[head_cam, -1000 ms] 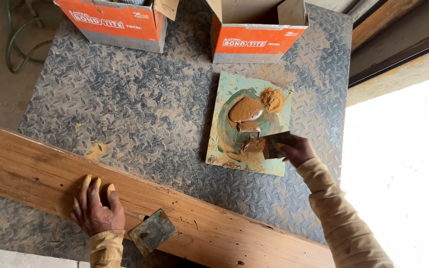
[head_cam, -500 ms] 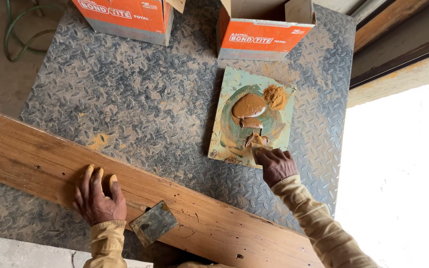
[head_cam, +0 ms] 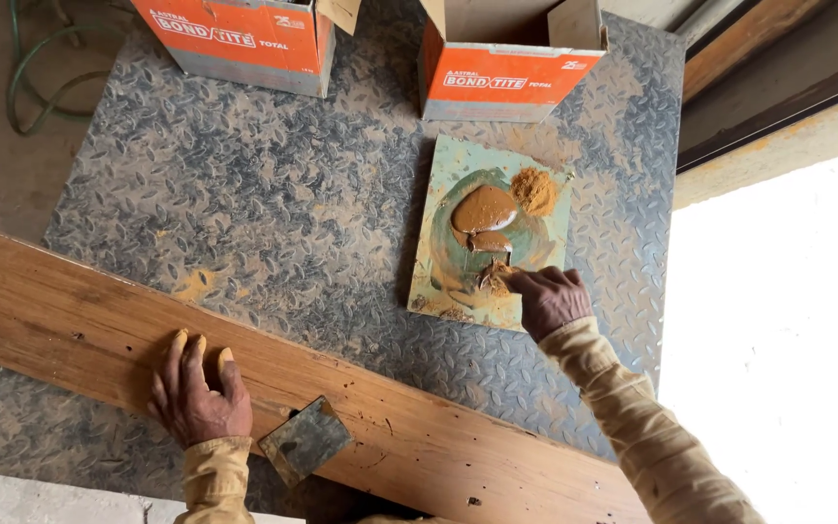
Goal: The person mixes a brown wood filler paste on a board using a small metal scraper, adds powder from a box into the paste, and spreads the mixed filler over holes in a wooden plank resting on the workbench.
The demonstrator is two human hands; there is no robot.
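Pressing flat on the plank (head_cam: 361, 427), your left hand (head_cam: 196, 393) lies palm down with the fingers spread, holding nothing; a small square metal scraper (head_cam: 305, 440) rests on the wood just beside your wrist, apart from the hand. Your right hand (head_cam: 550, 299) reaches to the near edge of the green board (head_cam: 438, 243), its fingers curled over a small tool whose blade sits in the brown paste (head_cam: 482, 209); the tool itself is mostly hidden, so you cannot tell its kind. A smooth mound of paste lies at the board's middle, with a heap of dry orange-brown powder (head_cam: 533, 189) touching it on the far right side. The board lies flat on the dusty tread plate (head_cam: 244, 194), between the plank and two open orange cartons (head_cam: 511, 82) at the plate's far edge. A green hose (head_cam: 26, 73) curls on the ground at the far left.
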